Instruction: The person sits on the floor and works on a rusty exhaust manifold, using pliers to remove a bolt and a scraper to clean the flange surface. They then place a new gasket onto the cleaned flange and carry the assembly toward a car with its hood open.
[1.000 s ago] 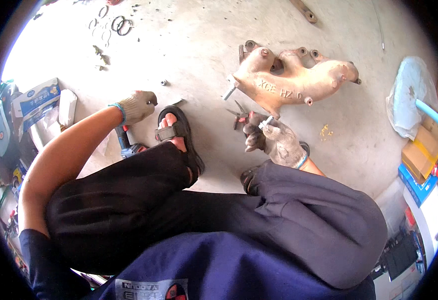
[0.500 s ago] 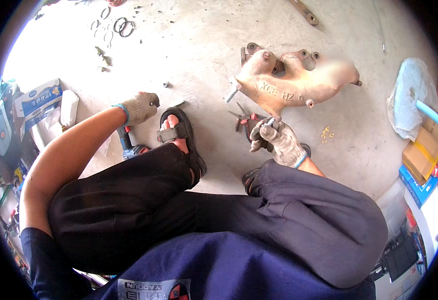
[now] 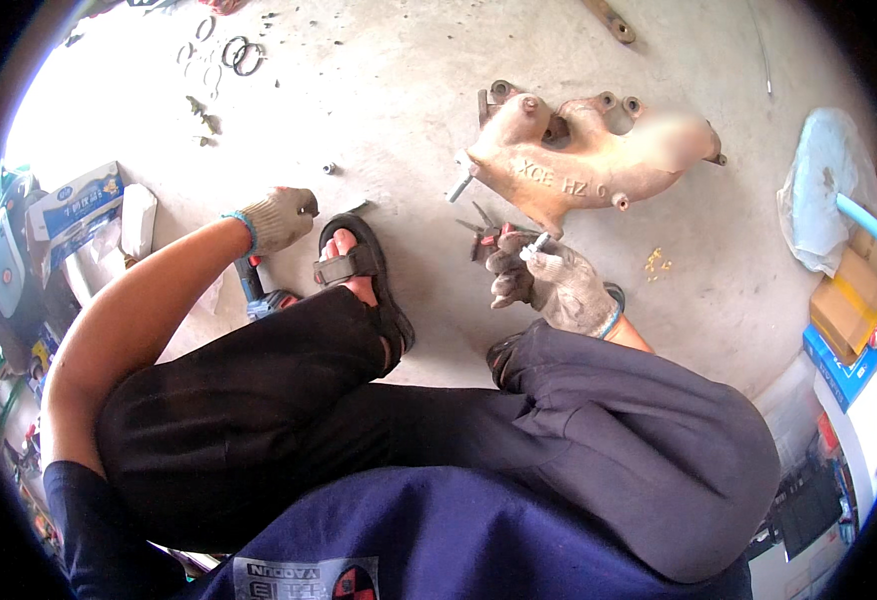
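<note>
Floor (image 3: 409,140) bears one cast manifold (image 3: 569,172); my right hand (image 3: 561,284) pinches one bolt (image 3: 540,242), my left hand (image 3: 277,220) is fisted.

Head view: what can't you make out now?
In the head view:
Metal piece: lower end, hidden by the right hand.
Pliers: handle ends, behind that hand.
Manifold: right end, blurred.
Bar: far end, cut off by the top edge.
Left hand: palm, hidden by its back.

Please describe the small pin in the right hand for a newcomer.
Find the big tan metal casting, upper right. Just below is the gloved right hand, holding the small pale pin. Unlike the other pin at the casting's left end, it is held.
</note>
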Tool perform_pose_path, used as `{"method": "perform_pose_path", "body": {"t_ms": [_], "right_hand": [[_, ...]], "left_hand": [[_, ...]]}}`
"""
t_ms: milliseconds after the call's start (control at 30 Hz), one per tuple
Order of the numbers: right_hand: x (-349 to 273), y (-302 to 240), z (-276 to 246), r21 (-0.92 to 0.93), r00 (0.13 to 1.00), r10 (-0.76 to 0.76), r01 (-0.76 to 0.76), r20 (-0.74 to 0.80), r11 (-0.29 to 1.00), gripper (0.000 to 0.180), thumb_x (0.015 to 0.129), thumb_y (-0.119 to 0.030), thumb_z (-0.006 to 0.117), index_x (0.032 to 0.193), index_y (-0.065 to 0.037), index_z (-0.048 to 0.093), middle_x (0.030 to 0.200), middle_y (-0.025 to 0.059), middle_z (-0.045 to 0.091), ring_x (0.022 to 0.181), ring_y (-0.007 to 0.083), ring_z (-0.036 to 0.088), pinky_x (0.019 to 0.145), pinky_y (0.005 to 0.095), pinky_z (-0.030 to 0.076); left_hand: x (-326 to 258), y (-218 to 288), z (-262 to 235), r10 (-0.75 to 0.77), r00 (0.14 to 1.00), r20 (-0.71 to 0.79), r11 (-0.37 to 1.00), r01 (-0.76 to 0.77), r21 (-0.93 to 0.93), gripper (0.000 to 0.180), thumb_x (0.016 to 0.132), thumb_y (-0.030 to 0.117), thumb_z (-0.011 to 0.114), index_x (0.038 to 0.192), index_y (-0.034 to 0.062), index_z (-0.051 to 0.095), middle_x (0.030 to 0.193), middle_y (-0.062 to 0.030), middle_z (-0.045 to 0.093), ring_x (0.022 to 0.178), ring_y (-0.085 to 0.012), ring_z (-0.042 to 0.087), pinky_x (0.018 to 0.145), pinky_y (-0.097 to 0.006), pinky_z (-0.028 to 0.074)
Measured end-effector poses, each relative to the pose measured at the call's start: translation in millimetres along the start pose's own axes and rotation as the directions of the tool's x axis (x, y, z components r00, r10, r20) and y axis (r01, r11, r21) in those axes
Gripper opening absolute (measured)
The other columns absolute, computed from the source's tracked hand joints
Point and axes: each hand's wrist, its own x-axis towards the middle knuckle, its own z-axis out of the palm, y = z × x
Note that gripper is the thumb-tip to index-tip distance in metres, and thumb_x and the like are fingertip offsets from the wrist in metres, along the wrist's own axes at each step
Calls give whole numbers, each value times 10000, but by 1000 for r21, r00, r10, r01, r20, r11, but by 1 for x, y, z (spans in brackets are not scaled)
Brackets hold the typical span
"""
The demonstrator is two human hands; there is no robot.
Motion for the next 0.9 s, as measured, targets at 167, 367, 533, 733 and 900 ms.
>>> {"method": "perform_pose_path", "body": {"t_ms": [167,367,533,733,900], "right_hand": [[6,4,-11,-137,999,-9,15,40,990,456,1008,-342,700,1346,-47,620,1132,117,697,943,256,713,827,422,617],[-2,1,-3,-111,999,-20,17,-27,994,491,976,-395,746,1296,-39,636,1074,98,703,923,209,701,797,392,615],[1,2,8,87,998,-41,37,50,995,434,983,-361,741,1239,-25,645,1039,93,688,909,218,708,805,403,615],[6,5,-12,-317,999,2,-17,-48,948,494,1006,-354,690,1385,-56,583,1190,147,680,973,280,713,837,457,622],[0,0,4,16,999,-26,26,-18,1000,439,1001,-350,713,1292,-33,630,1061,83,689,900,228,706,820,400,605]], "left_hand": [[0,-6,4,50,999,7,996,-51,67,432,912,249,539,1247,16,682,1115,-254,737,1043,-374,734,967,-443,563],[-6,13,-5,-16,999,30,1000,16,14,433,910,250,550,1257,26,679,1095,-249,740,992,-369,744,912,-445,589],[-11,20,-8,-32,999,41,999,31,34,424,901,227,537,1238,22,694,1120,-258,736,1036,-391,729,944,-464,576],[-10,12,-6,-8,1000,20,999,7,35,416,893,212,532,1221,24,708,1121,-267,736,1088,-412,714,990,-475,552],[-10,17,-6,-23,1000,6,999,22,45,405,892,217,539,1205,26,713,1122,-269,735,1091,-413,712,989,-477,551]]}}
